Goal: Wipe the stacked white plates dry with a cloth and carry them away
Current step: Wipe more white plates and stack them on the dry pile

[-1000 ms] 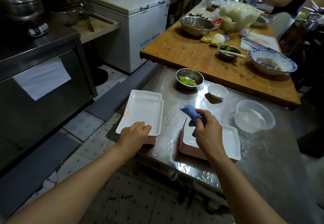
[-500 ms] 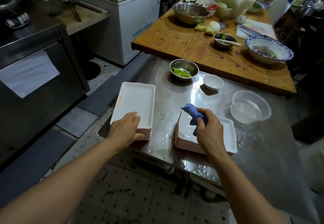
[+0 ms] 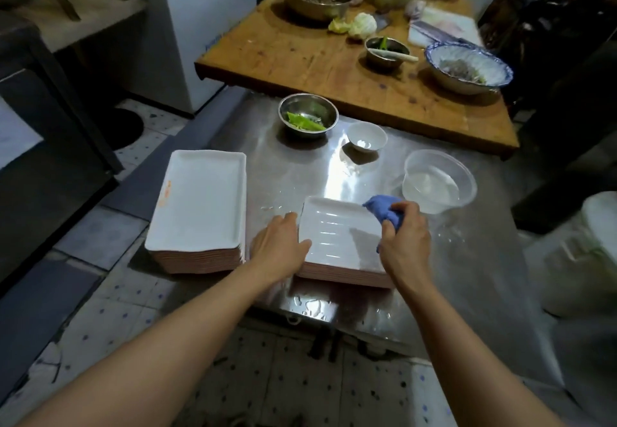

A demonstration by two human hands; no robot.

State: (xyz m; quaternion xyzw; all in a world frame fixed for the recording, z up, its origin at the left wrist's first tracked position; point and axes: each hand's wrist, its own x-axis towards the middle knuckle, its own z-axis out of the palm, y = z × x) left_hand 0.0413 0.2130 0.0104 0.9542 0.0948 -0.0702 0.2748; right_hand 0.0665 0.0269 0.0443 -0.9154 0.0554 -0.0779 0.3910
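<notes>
On the wet steel table (image 3: 293,173), two stacks of white rectangular plates are sitting side by side. The left hand (image 3: 278,248) is lying against the left edge of the nearer stack (image 3: 337,243), fingers nearly straight and thumb resting on the top plate, gripping nothing. The right hand (image 3: 405,238) is clutching a bunched blue cloth (image 3: 384,209) over that plate's far right corner. The taller stack (image 3: 200,206) is standing just left, untouched.
</notes>
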